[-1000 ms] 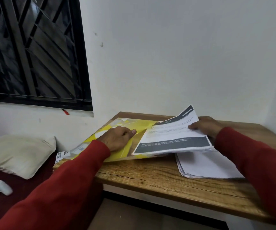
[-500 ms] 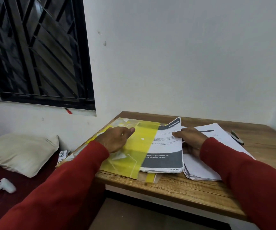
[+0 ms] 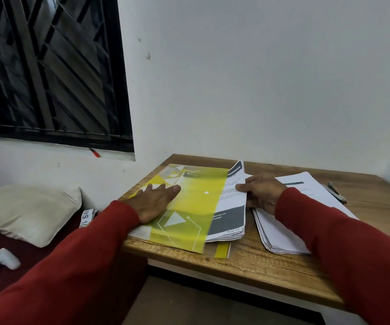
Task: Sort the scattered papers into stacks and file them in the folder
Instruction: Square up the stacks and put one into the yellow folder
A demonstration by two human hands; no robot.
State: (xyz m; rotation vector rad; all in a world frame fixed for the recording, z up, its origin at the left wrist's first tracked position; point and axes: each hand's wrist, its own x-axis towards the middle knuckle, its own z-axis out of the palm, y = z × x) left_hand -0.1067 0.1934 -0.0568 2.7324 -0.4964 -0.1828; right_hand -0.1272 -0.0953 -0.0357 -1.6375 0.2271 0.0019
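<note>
Two hands work on the wooden table (image 3: 248,261). Left of it, a cream pillow (image 3: 25,212) and a small white object (image 3: 5,258) lie on a dark red surface. At the table's left end lies the folder (image 3: 189,207), translucent yellow with white triangles and lines, its flap closed over a sheaf of printed papers (image 3: 230,221) whose right edge, with dark grey bands, sticks out. The left hand (image 3: 153,202) presses flat on the flap, fingers straight. The right hand (image 3: 259,192) pinches the sheaf's protruding right edge, thumb on top. Further right rests a second stack of white sheets (image 3: 280,233), partly under the right sleeve. At the far right sits what appears to be a metal clip (image 3: 335,193). Compared with half a second ago, the flap lies flatter and covers more of the sheaf; the left hand's fingers have straightened.
</note>
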